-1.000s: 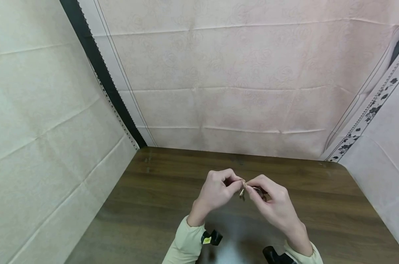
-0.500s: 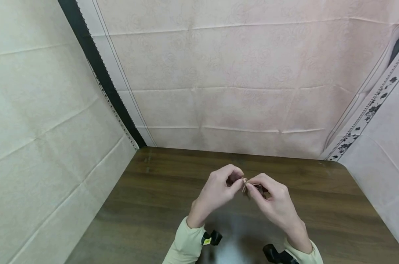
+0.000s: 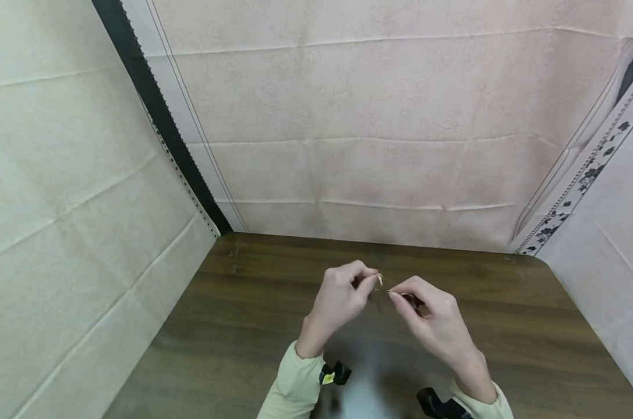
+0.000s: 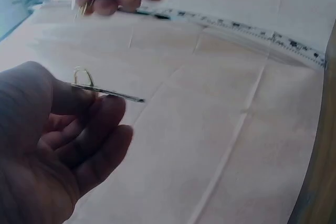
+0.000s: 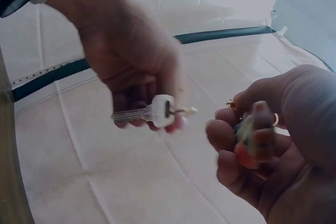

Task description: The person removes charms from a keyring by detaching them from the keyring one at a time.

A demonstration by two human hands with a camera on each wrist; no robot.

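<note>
My left hand [image 3: 342, 294] pinches a silver key [image 5: 161, 111] by thumb and fingers, above the table. A thin gold ring [image 4: 83, 74] passes through the key's head and stands up from the fingertips in the left wrist view. Across a small gap, my right hand [image 3: 431, 308] holds a small keychain charm [image 5: 254, 137], blurred, with red, green and tan parts. Its gold metal clasp [image 5: 231, 103] pokes out at the thumb and index fingertips, pointing toward the key. The right fingers partly hide the charm.
Below the hands lies a brown wood-grain table [image 3: 274, 302]. Pale cloth [image 3: 374, 128] hangs behind it and along both sides, with a dark strip at the left corner. Black wrist cameras [image 3: 442, 404] sit at the sleeves.
Half a second ago the fingertips of both hands met at the metal pieces. Now they are apart: my left hand has moved left with the key and ring, while the right stays nearly still.
</note>
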